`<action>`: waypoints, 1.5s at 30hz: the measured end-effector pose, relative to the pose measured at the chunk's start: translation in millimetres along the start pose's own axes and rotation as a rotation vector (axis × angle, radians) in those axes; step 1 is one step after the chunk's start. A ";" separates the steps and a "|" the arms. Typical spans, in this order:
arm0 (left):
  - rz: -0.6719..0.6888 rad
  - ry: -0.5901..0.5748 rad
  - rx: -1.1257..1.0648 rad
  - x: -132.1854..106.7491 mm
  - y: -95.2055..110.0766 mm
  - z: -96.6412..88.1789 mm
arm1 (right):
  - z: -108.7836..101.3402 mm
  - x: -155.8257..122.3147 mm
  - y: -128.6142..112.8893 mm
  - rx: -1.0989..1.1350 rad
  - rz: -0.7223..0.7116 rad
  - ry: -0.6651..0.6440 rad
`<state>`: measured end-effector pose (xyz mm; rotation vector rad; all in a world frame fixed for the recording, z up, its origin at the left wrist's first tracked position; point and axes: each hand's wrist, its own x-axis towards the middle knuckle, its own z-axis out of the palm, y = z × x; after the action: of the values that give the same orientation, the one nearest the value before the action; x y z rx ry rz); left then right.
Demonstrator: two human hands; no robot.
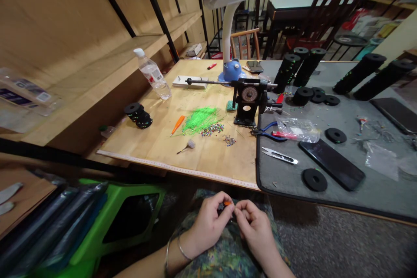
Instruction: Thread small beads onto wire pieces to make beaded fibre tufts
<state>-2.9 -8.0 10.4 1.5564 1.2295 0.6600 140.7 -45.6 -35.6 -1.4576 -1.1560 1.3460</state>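
Both hands rest together over my lap, below the table's front edge. My left hand (208,221) is closed in a pinch on a small orange bead-like piece (227,203). My right hand (256,221) is closed too, fingertips pinched right beside that piece, on something too small to make out. On the wooden table (163,147) above lie a bundle of green strands (198,119), a pile of coloured beads (212,130), and an orange-handled tool (177,124).
A black hand-crank winder (248,100) and a blue desk lamp (233,69) stand mid-table. A grey mat (374,182) holds snips (279,155), blue pliers (269,132), a phone (331,163), black discs and foam rolls. A water bottle (152,74) stands left; green stool (130,217) beside my knee.
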 end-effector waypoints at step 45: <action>0.027 -0.086 0.065 -1.4 3.8 2.1 | 0.1 6.5 -2.4 0.514 0.178 0.144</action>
<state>-0.1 -10.0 13.4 1.6407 1.1782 0.5691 140.4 -38.7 -34.8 -1.2684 -0.5386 1.4939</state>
